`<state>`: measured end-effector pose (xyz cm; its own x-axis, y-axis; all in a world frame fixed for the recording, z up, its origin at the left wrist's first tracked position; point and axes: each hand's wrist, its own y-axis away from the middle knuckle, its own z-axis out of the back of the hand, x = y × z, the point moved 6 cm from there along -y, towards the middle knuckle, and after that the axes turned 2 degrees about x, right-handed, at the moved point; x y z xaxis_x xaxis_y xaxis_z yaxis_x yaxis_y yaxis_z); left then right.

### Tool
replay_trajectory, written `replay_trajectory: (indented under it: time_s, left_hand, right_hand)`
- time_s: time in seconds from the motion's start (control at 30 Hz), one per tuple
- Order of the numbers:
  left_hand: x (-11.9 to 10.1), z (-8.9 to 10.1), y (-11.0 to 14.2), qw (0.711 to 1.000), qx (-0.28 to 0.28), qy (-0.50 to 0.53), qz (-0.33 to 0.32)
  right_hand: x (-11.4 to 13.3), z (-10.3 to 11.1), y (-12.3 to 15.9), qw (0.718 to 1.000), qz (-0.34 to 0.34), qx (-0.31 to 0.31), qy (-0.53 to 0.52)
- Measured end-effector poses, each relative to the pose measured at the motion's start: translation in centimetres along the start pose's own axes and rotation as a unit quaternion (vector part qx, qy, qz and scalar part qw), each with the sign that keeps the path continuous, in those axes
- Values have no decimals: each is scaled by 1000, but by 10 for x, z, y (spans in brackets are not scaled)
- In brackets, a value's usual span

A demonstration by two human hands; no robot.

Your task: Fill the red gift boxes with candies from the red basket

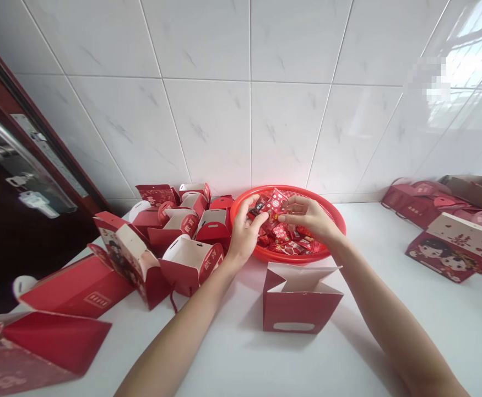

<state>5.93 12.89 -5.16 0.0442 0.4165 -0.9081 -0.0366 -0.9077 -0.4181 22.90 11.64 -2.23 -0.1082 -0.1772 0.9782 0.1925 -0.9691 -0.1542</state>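
Beyond an open box (290, 311), the left hand (243, 234), thumb and fingers apart, and the right hand (317, 220), whose grip I cannot tell, hover over sweets (282, 234), likely light, slick and best pinched by their ends, in a basket (292, 257) near the wall-side edge of the tabletop (383, 237).

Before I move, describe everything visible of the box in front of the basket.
The open box looks like card, dark red outside and pale inside, its side panels creased inward. A pale rounded patch sits low on the near face. It stands upright on the table, mouth up, before the red basket; left hand and right hand are off it.
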Motion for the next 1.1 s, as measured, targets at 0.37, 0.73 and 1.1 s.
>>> replay_trajectory:
  time_s: [0.37,0.73,1.1]
  left_hand:
    - [2,-2,0,999,29,-5,-21]
    - [1,-5,0,999,41,-4,-26]
    - [0,-4,0,999,38,-23,-25]
  right_hand:
    - [3,4,4,999,0,-18,31]
    - [15,15,1,986,131,-104,23]
    - [21,11,5,983,138,-18,122]
